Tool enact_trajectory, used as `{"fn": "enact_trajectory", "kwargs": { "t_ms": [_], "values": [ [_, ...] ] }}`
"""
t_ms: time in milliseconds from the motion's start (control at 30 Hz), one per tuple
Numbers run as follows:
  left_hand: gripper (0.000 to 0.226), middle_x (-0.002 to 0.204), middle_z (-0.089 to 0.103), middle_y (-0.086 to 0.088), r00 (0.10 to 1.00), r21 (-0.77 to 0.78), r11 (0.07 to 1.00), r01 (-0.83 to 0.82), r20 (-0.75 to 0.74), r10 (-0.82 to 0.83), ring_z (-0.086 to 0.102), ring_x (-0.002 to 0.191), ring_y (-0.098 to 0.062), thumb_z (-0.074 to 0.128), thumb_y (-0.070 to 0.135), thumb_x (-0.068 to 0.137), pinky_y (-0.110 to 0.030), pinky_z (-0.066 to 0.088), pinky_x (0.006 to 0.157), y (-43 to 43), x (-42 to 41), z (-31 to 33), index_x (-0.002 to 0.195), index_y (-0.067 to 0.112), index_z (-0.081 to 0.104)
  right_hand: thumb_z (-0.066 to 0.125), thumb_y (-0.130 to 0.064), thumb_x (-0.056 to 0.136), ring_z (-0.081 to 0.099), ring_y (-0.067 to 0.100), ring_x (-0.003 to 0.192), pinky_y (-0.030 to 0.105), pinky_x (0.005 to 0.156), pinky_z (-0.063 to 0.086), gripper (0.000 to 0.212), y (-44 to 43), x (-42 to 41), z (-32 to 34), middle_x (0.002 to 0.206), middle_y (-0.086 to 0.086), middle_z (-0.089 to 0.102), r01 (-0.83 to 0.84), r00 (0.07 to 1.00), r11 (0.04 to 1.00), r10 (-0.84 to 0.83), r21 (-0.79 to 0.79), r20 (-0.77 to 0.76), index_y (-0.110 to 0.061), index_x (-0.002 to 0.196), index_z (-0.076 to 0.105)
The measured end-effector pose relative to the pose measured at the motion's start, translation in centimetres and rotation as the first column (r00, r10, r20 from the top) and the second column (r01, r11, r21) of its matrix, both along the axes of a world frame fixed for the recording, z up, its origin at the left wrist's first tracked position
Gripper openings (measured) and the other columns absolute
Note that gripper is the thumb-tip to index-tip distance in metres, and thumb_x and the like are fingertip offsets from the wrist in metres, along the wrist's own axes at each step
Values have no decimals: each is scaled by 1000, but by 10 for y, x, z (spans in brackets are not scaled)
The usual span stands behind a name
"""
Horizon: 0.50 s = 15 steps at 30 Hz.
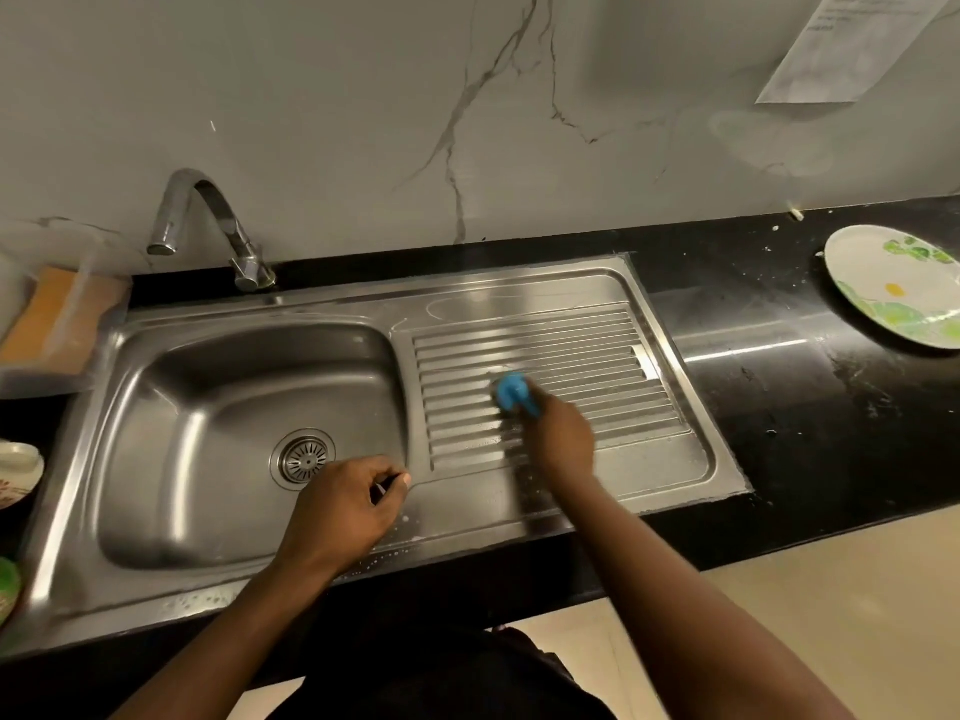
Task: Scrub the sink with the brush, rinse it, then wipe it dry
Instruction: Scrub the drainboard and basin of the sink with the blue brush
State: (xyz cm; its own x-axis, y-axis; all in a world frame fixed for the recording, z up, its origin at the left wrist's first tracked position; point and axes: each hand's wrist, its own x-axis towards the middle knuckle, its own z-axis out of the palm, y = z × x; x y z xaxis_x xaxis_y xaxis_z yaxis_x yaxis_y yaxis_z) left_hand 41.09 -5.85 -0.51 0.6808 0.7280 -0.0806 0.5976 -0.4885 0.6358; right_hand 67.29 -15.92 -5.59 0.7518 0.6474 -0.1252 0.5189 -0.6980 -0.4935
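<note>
Risks first. The right hand [561, 444] is clamped round a small blue plastic scrubbing brush [511, 391] and is working the ribbed drainboard [571, 345] of the stainless-steel sink [208, 319], right of the round drain strainer [303, 458]. That area is motion-blurred, so the stroke looks fast.

- Wet steel plus soap: the brush could skid off the ribs and over the sink lip onto the black stone tabletop [779, 407], further right of the strainer.
- That would flick dirty suds toward the white plate with green leaf print [893, 288], far right of the strainer and well apart from the sink.
- The handle is buried in the fist. If it is slippery, it could twist out mid-stroke.
- Strokes along the grooves instead of across them may leave residue in the channels. That is a judgement, since dirt isn't resolvable here.

The left hand [343, 506] rests on the steel just right of and in front of the strainer. Its fingers are curled in with nothing visible inside them. Foam specks [208, 597] sit on the front rim below-left of the strainer, so a hand bracing there could slide.

The curved chrome tap [208, 226] stands behind-left of the strainer with no water visible. Rinse and wipe look not yet begun.

Brush vs hand: the blue head pokes out past the right hand's knuckles on the wall side and touches the ribs. It is well apart from the left hand.
</note>
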Motion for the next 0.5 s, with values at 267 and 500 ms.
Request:
{"fn": "enact_trajectory", "kwargs": {
  "t_ms": [267, 500],
  "values": [
    [12, 74, 70, 23, 1000, -34, 999, 8, 8, -7, 65, 71, 4, 69, 38, 94, -21, 51, 61, -4, -1, -5, 83, 37, 73, 61, -24, 99, 68, 18, 79, 40, 67, 60, 25, -25, 61, 6, 98, 0, 75, 279, 960, 959, -277, 39, -49, -25, 122, 70],
    [13, 75, 69, 24, 999, -28, 999, 32, 9, -32, 65, 70, 0, 70, 36, 93, -28, 54, 62, -6, 12, -7, 80, 38, 70, 61, -27, 99, 69, 26, 108, 35, 86, 51, 52, 40, -77, 2, 121, 4, 74, -108, 985, 992, 115, 58, -131, -34, 149, 53]
  ]
}}
